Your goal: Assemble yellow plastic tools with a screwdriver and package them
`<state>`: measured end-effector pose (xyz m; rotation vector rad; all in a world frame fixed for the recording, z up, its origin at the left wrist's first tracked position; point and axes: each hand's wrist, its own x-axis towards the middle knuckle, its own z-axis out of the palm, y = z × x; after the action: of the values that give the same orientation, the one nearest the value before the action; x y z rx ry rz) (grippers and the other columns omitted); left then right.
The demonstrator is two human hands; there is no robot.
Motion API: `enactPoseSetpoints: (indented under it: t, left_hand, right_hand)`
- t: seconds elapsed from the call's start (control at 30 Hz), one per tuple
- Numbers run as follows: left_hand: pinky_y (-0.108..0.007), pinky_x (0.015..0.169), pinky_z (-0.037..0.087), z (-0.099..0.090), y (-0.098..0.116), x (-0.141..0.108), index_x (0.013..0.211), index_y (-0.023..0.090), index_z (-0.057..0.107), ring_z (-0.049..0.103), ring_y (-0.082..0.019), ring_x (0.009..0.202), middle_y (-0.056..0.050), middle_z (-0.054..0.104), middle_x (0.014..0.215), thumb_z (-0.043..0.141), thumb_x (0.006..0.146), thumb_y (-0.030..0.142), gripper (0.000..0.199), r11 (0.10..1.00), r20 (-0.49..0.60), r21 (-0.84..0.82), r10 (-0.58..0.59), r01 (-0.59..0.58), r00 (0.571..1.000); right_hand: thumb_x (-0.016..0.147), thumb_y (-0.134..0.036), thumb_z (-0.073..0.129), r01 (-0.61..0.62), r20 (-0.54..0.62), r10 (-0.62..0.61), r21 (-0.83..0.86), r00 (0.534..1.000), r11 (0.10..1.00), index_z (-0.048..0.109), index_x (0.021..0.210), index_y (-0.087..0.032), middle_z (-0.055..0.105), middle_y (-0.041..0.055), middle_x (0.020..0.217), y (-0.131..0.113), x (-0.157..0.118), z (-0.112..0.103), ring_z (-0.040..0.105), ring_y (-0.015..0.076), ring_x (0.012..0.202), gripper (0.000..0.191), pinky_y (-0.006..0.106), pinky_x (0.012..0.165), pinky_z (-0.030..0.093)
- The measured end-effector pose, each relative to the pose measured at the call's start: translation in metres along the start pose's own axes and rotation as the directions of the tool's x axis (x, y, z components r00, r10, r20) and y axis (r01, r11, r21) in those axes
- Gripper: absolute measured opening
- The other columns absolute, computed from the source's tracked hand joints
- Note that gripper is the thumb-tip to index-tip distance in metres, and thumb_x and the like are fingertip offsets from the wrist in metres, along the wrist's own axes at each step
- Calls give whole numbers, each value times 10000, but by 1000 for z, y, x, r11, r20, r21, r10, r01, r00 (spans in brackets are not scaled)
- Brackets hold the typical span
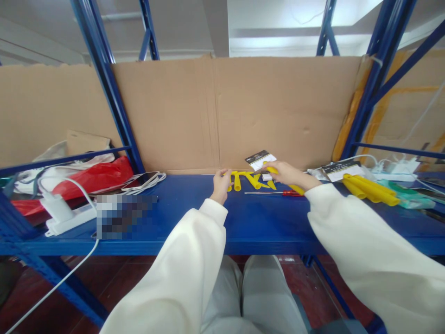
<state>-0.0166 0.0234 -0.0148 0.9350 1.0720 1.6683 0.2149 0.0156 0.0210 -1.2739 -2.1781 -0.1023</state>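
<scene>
Holds the left arm [184,260] extended forward, with the left hand [220,185] raised and its fingers bent; slants the right arm [361,246] inward from the side, with the right hand [287,173] curled in a grip.

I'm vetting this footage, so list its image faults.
Head view: the white ceiling is washed out right of centre; head view: the blue metal posts splay outward at the top, likely lens distortion; head view: square pixelation hides something on the blue metal shelf, at left; head view: print on the black-and-white card at the right hand is unreadably soft.
</scene>
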Motion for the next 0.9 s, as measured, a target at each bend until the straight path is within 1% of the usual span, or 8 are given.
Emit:
enactPoseSetpoints:
  t: [0.13, 0.2, 0.3, 0.4, 0.47, 0.7, 0.8, 0.9]
  left_hand:
    - [-223, 677, 574, 0, 2, -3, 814, 157, 603, 659, -181, 959, -87, 662, 989, 632, 780, 13, 151, 997, -33, 56, -43, 45, 999]
    - [-231, 680, 575, 0, 1, -3, 805, 150, 603, 662, -183, 945, -86, 656, 972, 619, 749, -26, 185, 997, -37, 61, -48, 50, 998]
    - [-258, 671, 578, 1, -1, -3, 805, 144, 617, 668, -190, 900, -85, 652, 935, 628, 715, -41, 206, 996, -23, 72, -47, 48, 999]
    - [-257, 629, 568, 2, -2, -3, 841, 138, 633, 669, -194, 858, -87, 650, 888, 613, 733, -29, 199, 990, -8, 125, -58, 59, 998]
    - [-244, 603, 559, 2, -3, -4, 881, 132, 643, 669, -190, 839, -88, 655, 874, 610, 743, -15, 204, 985, -1, 163, -63, 62, 998]
    - [-167, 523, 494, 2, -3, -6, 966, 115, 647, 657, -152, 787, -81, 650, 877, 569, 782, -4, 232, 972, 40, 230, -65, 55, 997]
    - [-174, 518, 492, 2, -1, -7, 970, 116, 650, 661, -159, 795, -98, 664, 923, 573, 779, -4, 238, 967, 41, 249, -67, 55, 997]
    - [-183, 521, 495, 2, 0, -8, 974, 121, 652, 663, -165, 801, -107, 676, 942, 584, 771, -1, 246, 963, 41, 262, -72, 59, 997]
  right_hand:
    - [714, 40, 576, -286, -65, 280, -303, 958, 909, 738, 1133, -176, 774, 118, 1033, 35, -8, -67, 700, 229, 858, 499, 330, 849, 506]
    - [741, 55, 570, -449, -98, 447, -378, 889, 810, 709, 1195, -97, 771, 168, 938, 49, -20, -95, 681, 205, 725, 498, 317, 776, 499]
    - [790, 56, 545, -601, -102, 612, -369, 784, 709, 670, 1245, -59, 741, 136, 731, 67, -44, -117, 620, 170, 535, 486, 301, 658, 482]
    - [815, 38, 568, -675, -78, 683, -266, 726, 688, 663, 1235, -76, 674, 62, 591, 79, -66, -114, 606, 165, 469, 446, 289, 601, 478]
    - [819, 20, 573, -674, -14, 691, -237, 723, 700, 683, 1166, -108, 614, 18, 507, 82, -76, -104, 597, 171, 436, 386, 286, 578, 482]
    - [863, -51, 482, -650, 304, 636, -67, 709, 757, 621, 1114, -181, 570, -21, 518, 72, -95, -71, 636, 173, 501, 315, 233, 528, 512]
    - [837, -43, 472, -637, 347, 623, -90, 701, 766, 617, 1064, -211, 559, -29, 519, 80, -101, -66, 597, 158, 452, 318, 239, 529, 508]
    - [803, -19, 459, -660, 318, 684, -196, 656, 725, 638, 1038, -200, 588, 0, 557, 97, -103, -62, 570, 160, 423, 346, 272, 523, 499]
